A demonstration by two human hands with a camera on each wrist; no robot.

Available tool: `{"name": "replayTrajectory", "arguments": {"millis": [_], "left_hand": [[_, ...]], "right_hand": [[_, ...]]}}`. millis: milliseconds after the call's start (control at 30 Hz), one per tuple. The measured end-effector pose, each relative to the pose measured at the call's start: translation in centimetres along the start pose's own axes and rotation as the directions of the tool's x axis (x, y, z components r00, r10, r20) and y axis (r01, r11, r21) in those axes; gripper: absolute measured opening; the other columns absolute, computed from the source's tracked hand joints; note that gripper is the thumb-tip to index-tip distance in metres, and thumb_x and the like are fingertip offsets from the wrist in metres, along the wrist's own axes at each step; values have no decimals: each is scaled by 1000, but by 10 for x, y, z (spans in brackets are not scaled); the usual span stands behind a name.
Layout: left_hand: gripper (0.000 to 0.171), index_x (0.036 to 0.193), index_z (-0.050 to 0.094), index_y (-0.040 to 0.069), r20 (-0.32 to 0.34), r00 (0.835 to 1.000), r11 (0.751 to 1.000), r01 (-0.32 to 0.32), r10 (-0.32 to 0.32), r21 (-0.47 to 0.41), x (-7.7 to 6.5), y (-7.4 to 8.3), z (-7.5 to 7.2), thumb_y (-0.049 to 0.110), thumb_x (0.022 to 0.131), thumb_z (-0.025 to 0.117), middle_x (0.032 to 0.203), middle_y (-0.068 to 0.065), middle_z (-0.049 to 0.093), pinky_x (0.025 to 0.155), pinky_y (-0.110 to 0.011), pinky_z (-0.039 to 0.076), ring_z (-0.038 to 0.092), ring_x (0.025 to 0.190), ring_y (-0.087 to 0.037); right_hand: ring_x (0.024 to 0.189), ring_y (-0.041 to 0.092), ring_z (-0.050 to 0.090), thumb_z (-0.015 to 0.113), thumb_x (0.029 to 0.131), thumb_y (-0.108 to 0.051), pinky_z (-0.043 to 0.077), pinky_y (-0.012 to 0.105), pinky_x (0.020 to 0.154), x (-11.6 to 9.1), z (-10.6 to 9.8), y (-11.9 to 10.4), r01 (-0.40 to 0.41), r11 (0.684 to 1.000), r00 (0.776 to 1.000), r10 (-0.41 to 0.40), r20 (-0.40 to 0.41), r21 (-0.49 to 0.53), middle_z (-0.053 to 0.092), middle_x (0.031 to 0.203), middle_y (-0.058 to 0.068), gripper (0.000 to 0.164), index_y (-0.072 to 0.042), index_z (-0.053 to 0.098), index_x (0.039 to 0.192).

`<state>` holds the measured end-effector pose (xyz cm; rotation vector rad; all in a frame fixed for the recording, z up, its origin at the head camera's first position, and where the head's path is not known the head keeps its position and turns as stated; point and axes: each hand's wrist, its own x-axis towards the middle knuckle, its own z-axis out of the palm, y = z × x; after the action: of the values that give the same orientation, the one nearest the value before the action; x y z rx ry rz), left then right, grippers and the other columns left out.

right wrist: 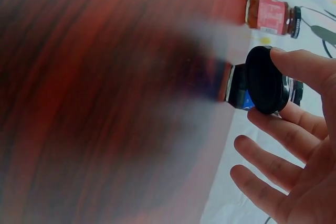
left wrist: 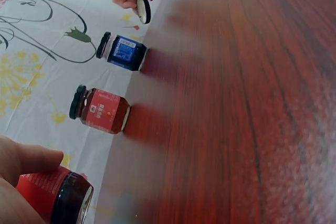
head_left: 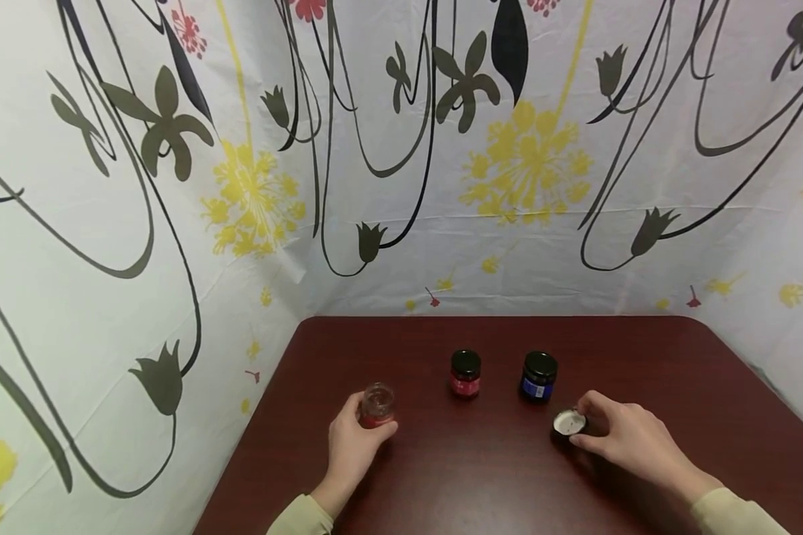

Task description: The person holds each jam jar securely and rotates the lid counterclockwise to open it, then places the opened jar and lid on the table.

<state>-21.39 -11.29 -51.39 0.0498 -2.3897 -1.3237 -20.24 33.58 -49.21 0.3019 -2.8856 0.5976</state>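
My left hand [head_left: 356,442] grips an open glass jar [head_left: 378,405] with a red label, at the left of the table. In the left wrist view the thumb lies along this jar's red label [left wrist: 39,195], its dark base toward the table. Over on the right, my right hand [head_left: 632,438] pinches a black lid [right wrist: 266,80] by its edge between thumb and fingers. The lid's pale inner side [head_left: 569,423] faces up and toward the head camera. Its other fingers [right wrist: 268,161] are spread apart in the right wrist view.
Two capped jars stand on the dark red wooden table [head_left: 468,475] between the hands: a red-labelled jar [head_left: 465,374] and a blue-labelled jar [head_left: 538,377], the latter close to the right hand. A flower-printed cloth [head_left: 401,275] hangs behind and to the sides.
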Motion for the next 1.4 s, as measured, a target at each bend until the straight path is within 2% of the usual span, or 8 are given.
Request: {"name": "replayTrajectory", "arguments": {"millis": [167, 300, 400, 633, 800, 1000, 1267, 1400], "left_hand": [[58, 112, 69, 24, -3, 1000, 1000, 26, -26, 17, 2, -6, 0, 24, 60, 96, 98, 8, 74, 83, -42, 50, 67, 95, -16], [57, 111, 70, 23, 2, 998, 998, 68, -68, 10, 2, -10, 0, 24, 60, 96, 95, 8, 73, 83, -42, 50, 67, 94, -16], [55, 109, 69, 23, 10, 995, 995, 99, -99, -5, 2, -12, 0, 23, 61, 96, 94, 9, 73, 85, -42, 49, 67, 94, -16], [54, 109, 69, 21, 2, 994, 994, 108, -108, -2, 4, -15, 1, 21, 61, 96, 94, 6, 73, 85, -43, 49, 67, 94, -19], [55, 110, 69, 20, 0, 993, 993, 122, -122, -7, 4, -18, 2, 20, 61, 96, 96, 5, 73, 86, -44, 49, 67, 96, -20], [54, 109, 69, 23, 5, 991, 991, 133, -133, -5, 5, -22, 4, 22, 62, 96, 95, 7, 73, 87, -44, 49, 66, 97, -19], [55, 110, 69, 23, 8, 990, 990, 139, -139, 10, 7, -26, 6, 25, 62, 96, 99, 7, 73, 88, -46, 49, 66, 100, -18], [57, 113, 69, 24, 18, 987, 987, 159, -159, -6, 7, -26, 5, 24, 63, 96, 102, 7, 73, 90, -47, 49, 66, 103, -19]], "right_hand": [[60, 7, 50, 85, 71, -56, 37, 35, 53, -3, 2, 2, -7, 1000, 1000, 7, -6, -23, 68, 83, -17, 43, -35, 60, 98], [55, 9, 44, 84, 71, -59, 34, 35, 52, -7, 4, 2, -18, 999, 1000, 18, -1, -41, 55, 64, -17, 43, -36, 59, 97], [55, 9, 42, 83, 71, -61, 34, 35, 52, -9, 6, 4, -19, 999, 1000, 19, 11, -46, 50, 61, -17, 43, -36, 59, 97], [63, 8, 52, 83, 71, -62, 38, 37, 54, -12, 10, 8, -15, 999, 1000, 16, 20, -33, 70, 88, -18, 43, -38, 60, 98], [83, 14, 67, 83, 71, -61, 46, 43, 58, -15, 11, 9, 18, 999, 1000, -17, 12, -41, 73, 100, -16, 51, -35, 68, 112], [87, 18, 68, 84, 71, -59, 47, 44, 57, -16, 9, 9, 37, 995, 998, -33, 51, -89, 72, 104, -8, 56, -34, 71, 119], [86, 21, 69, 87, 71, -50, 49, 43, 55, -20, 11, 7, 126, 977, 992, -126, 9, -170, 72, 105, -5, 60, -29, 71, 124], [83, 20, 68, 88, 69, -48, 49, 43, 53, -21, 12, 7, 130, 971, 991, -132, 0, -202, 71, 103, -5, 60, -30, 71, 124]]}}
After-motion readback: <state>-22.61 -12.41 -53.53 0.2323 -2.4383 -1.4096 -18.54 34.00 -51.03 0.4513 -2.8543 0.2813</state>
